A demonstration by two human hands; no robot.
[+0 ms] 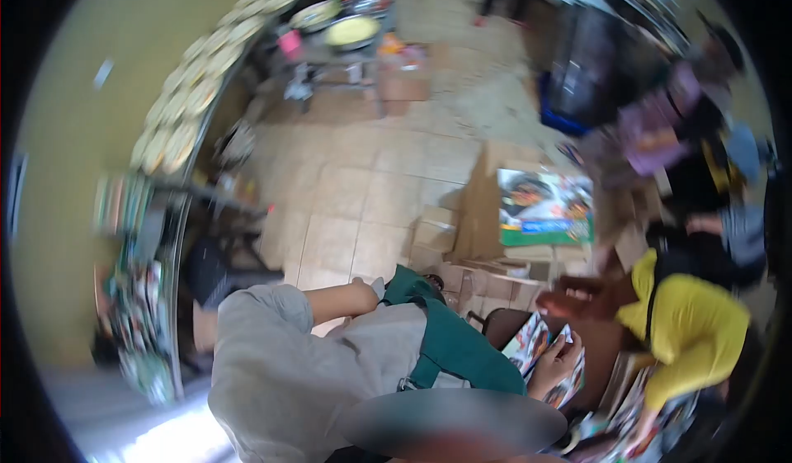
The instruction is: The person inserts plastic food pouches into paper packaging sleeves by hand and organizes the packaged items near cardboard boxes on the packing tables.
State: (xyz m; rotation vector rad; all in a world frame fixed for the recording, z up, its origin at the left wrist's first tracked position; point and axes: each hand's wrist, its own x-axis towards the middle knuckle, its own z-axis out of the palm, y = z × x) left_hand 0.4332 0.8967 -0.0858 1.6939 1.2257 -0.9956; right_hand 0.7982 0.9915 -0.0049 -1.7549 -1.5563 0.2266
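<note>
Printed packets [535,341], bright and glossy, sit low and right of centre, fanned in a co-worker's hand [558,362] just beside a green apron [462,349]. Wearer's own hands: none found in view, so released, clenched or grasping cannot be told. Largest first: tiled floor [363,182], one expanse, fills the middle. Person in grey top [280,372], one, is bent across the lower frame and wears the apron; that person's fingers are closed round the packets. Big carton [495,191], one, has a colour food picture on its face and stands on the floor to the right. Person in yellow top [693,323], one, is close beside the packets, with a second hand [582,298] reaching above them; its grip is blurred. Small cardboard boxes [433,236], at least three, are stacked against the carton. Yellow-filled bowl [353,30], one, is far off at the top. Packets: at least two, exact count lost to blur. Risk, as a judgement: the fan is held by one hand only, at one end; two people's hands meeting over it could knock a packet loose onto the floor, or the glossy faces could slide on each other and spill.
</note>
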